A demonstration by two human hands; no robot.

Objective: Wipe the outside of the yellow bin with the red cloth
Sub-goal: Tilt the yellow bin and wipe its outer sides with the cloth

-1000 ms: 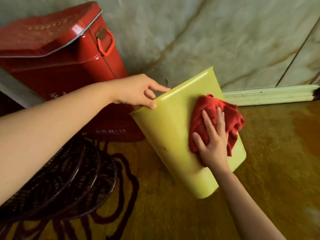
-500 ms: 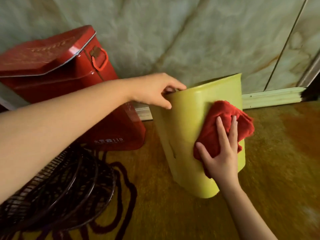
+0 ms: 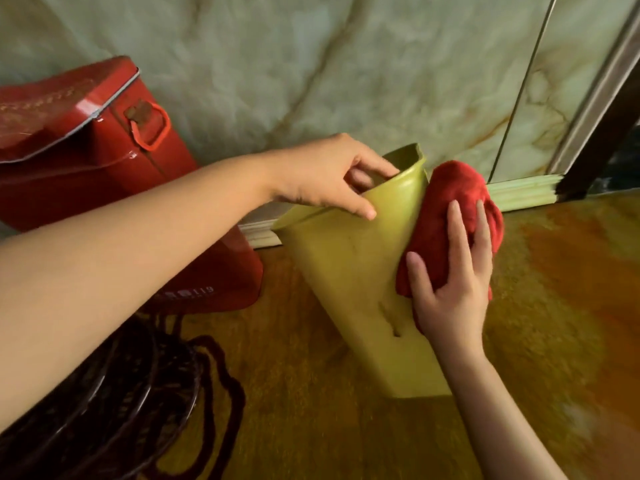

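The yellow bin stands on the brown floor, tilted with its open top toward the wall. My left hand grips its rim, fingers inside and thumb on the outer face. The red cloth is bunched against the bin's right side near the top. My right hand presses flat on the cloth with fingers spread. The bin's right face is hidden behind the cloth and hand.
A red metal box with a lid and side handle stands at the left against the marbled wall. A dark wire fan guard and cord lie at the lower left. A pale skirting board runs along the wall.
The bin has been turned so a narrower face shows and its opening is visible. The cloth and my right hand have shifted from the front face round to the right side.
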